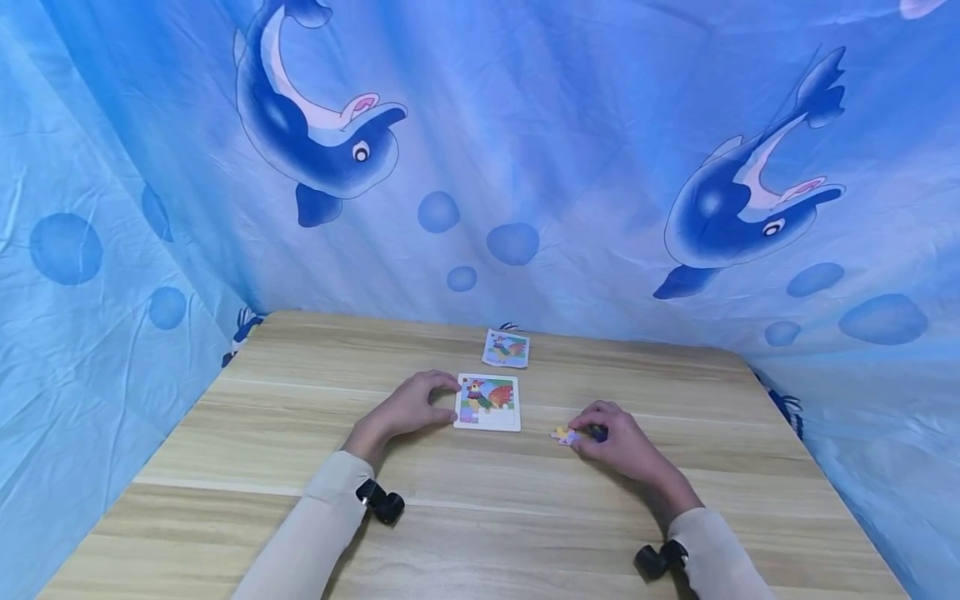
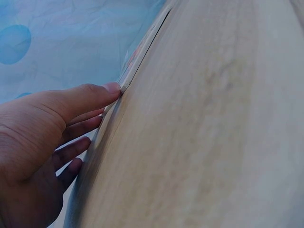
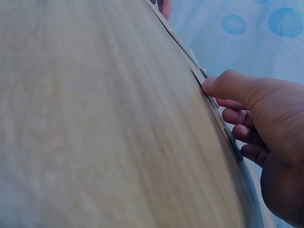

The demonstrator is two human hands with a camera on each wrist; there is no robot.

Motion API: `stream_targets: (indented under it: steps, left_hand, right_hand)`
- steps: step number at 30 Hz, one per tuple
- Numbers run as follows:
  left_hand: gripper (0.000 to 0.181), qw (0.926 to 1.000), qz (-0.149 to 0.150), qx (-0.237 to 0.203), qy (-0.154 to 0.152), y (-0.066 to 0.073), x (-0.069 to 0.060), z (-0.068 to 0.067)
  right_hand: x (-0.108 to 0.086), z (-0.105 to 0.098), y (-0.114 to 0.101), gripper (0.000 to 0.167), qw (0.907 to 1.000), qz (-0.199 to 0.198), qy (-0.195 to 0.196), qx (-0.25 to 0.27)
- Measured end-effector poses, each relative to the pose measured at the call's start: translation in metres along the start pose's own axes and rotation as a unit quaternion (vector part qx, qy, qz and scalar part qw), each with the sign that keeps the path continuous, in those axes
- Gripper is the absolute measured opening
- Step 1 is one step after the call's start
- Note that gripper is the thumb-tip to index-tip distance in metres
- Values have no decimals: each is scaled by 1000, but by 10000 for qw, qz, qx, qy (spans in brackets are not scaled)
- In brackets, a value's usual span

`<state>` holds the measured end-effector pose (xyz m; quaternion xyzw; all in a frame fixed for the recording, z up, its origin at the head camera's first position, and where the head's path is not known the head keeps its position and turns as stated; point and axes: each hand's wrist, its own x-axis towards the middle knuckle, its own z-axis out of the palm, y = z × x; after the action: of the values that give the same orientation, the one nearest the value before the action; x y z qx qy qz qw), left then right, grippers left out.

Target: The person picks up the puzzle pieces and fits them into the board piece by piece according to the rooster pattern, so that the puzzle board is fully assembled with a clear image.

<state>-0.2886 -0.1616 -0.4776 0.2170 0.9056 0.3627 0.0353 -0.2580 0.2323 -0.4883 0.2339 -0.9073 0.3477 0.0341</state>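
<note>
A square jigsaw puzzle board (image 1: 487,426) with a white border lies on the table. Its rooster picture has a pale gap at the lower right. Against the board's left edge rest the thumb and fingers of my left hand (image 1: 408,407), loosely bent; the left wrist view shows the thumb tip at a corner. To the right, my right hand (image 1: 618,442) pinches a yellow and lilac puzzle piece (image 1: 562,435) at table level. A dark puzzle piece (image 1: 598,433) is partly hidden under that hand. In the right wrist view, thin flat pieces (image 3: 232,142) lie beneath the fingers.
Behind the board lies a small picture card (image 1: 506,348) with the same rooster. The wooden table (image 1: 450,533) ends at a blue curtain (image 1: 570,167) printed with dolphins and bubbles. Each sleeve cuff carries a small black camera (image 1: 386,505).
</note>
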Motion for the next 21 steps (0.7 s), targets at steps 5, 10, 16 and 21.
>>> stream_targets:
  steps: [5,10,16,21]
  left_hand:
    - [49,10000,45,-16,11,0,-1,-1]
    - [49,10000,-22,-51,-24,0,-1,0]
    - [49,10000,10,-53,20,0,-1,0]
    - [49,10000,1,-76,33,1,-2,0]
  right_hand:
    - [2,-1,-1,21,9999,-88,85,-114]
    - [3,-1,-3,22,9999,-52,43,-106]
    - [10,2,-11,22,10000,29,22,62]
    - [21,9,-19,20,9999,-71,13,90]
